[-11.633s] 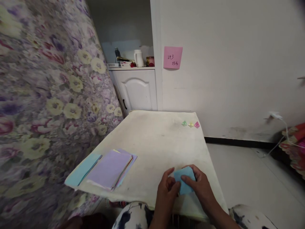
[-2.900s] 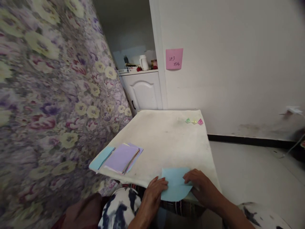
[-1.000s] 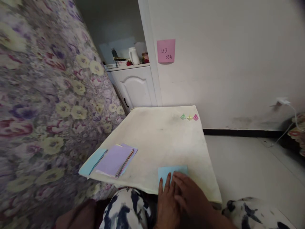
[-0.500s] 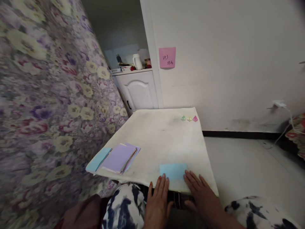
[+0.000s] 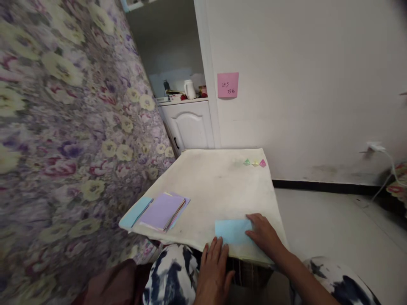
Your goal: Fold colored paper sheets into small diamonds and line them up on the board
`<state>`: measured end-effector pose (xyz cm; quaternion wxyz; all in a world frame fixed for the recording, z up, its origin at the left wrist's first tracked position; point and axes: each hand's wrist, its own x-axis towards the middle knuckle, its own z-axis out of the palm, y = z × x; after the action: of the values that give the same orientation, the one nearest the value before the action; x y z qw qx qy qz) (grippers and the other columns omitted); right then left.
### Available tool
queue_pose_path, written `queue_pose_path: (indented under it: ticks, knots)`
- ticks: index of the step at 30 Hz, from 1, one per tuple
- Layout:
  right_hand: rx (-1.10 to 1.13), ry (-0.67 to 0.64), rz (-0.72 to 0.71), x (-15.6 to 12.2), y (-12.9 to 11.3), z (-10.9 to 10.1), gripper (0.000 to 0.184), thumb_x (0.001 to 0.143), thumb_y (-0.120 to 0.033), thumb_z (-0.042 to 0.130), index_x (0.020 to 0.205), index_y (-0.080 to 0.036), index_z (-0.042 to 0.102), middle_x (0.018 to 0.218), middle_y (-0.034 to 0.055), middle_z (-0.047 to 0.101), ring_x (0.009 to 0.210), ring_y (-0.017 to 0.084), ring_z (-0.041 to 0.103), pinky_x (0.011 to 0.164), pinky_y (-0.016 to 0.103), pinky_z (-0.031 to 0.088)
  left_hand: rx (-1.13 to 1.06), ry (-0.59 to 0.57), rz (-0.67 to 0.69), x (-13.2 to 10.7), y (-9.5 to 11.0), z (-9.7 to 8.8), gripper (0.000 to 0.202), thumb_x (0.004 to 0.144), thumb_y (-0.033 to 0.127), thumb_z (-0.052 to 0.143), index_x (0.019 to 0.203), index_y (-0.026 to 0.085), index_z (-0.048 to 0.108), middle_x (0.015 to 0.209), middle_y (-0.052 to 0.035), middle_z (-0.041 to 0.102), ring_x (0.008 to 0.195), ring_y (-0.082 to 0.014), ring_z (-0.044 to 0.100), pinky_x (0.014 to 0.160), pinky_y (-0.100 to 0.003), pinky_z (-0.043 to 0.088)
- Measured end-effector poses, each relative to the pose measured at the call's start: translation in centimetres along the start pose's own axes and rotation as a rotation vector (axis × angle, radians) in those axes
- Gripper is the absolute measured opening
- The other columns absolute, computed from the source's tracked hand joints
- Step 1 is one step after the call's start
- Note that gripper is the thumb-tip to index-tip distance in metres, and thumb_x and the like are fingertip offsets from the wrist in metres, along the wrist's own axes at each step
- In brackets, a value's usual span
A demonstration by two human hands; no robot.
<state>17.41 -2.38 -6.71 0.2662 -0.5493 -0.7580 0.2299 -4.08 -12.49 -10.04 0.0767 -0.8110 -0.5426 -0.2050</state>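
A light blue rectangle of paper [image 5: 233,231] lies flat near the front edge of the cloth-covered table [image 5: 219,186]. My left hand [image 5: 214,267] is flat with fingers stretched forward, its fingertips at the paper's lower left corner. At the paper's right end is my right hand [image 5: 263,233], fingers bent and thumb apart from them, both touching the edge. Whether it lifts the paper cannot be made out. To the left sits a stack of coloured paper with a purple sheet [image 5: 163,209] on top, beside a blue stack [image 5: 136,212].
Three small folded paper diamonds, green [image 5: 247,162], yellow [image 5: 255,163] and pink [image 5: 262,163], lie at the table's far right corner. A floral curtain [image 5: 79,148] hangs on the left. A pink note [image 5: 228,84] is on the wall behind.
My right hand has moved up along the paper's right edge, its fingers bending and its thumb coming onto the edge. The left hand stays at the lower left corner. The view has shifted slightly.
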Motion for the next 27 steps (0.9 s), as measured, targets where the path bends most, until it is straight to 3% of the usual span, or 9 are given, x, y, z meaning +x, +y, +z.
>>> queue_pose_path:
  ticks: [3,9,17,21,25,27]
  knots:
    - [0.014,-0.037,0.037,1.5,-0.2,0.7,0.048,0.067,-0.023,0.061,0.114,-0.017,0.054,0.108,0.0085,0.055,0.102,0.023,0.050,0.089,0.032,0.039,-0.218,0.018,-0.075,-0.1,0.6,-0.6,0.049,0.080,0.018,0.052,0.128,0.022,0.042,0.129,-0.0130,0.049,0.121,-0.0267,0.042,0.097,-0.046,0.038]
    - [0.047,-0.104,0.174,2.3,0.0,1.4,0.040,0.058,-0.024,0.068,0.097,-0.020,0.060,0.095,0.0047,0.060,0.085,0.021,0.057,0.073,0.029,0.041,-0.779,0.014,-0.472,-0.3,2.5,-1.2,0.025,0.082,0.031,0.049,0.102,0.020,0.059,0.089,-0.0072,0.062,0.082,-0.0205,0.058,0.074,-0.032,0.047]
    - [0.198,-0.163,0.248,2.0,0.0,0.8,0.012,0.056,-0.023,0.066,0.067,-0.020,0.063,0.064,-0.0004,0.061,0.066,0.018,0.055,0.056,0.024,0.033,-1.439,-0.153,-0.930,-0.4,2.4,0.8,0.041,0.066,0.050,0.065,0.089,0.016,0.060,0.069,-0.0021,0.064,0.055,-0.0138,0.058,0.052,-0.023,0.039]
    - [0.369,-0.180,0.228,1.7,-0.2,0.7,0.011,0.061,-0.028,0.062,0.059,-0.018,0.059,0.053,-0.0023,0.054,0.057,0.015,0.051,0.051,0.023,0.031,-1.694,-0.088,-1.178,0.6,2.9,0.8,0.042,0.060,0.044,0.073,0.086,0.015,0.061,0.072,-0.0049,0.068,0.059,-0.0139,0.062,0.055,-0.023,0.041]
    - [0.564,-0.227,0.206,1.5,-0.5,0.9,0.025,0.061,-0.038,0.062,0.054,-0.017,0.050,0.048,-0.0047,0.044,0.048,0.011,0.042,0.046,0.022,0.029,-1.884,0.070,-1.248,1.9,3.8,-0.6,0.031,0.064,0.032,0.074,0.086,0.014,0.063,0.084,-0.0089,0.071,0.075,-0.0165,0.066,0.067,-0.024,0.045]
    - [0.654,-0.253,0.202,1.4,-0.6,1.0,0.030,0.059,-0.043,0.064,0.056,-0.018,0.048,0.049,-0.0053,0.042,0.047,0.010,0.040,0.045,0.022,0.029,-1.929,0.089,-1.303,2.0,3.9,-1.1,0.029,0.064,0.030,0.074,0.085,0.014,0.062,0.085,-0.0091,0.071,0.077,-0.0175,0.066,0.070,-0.025,0.046]
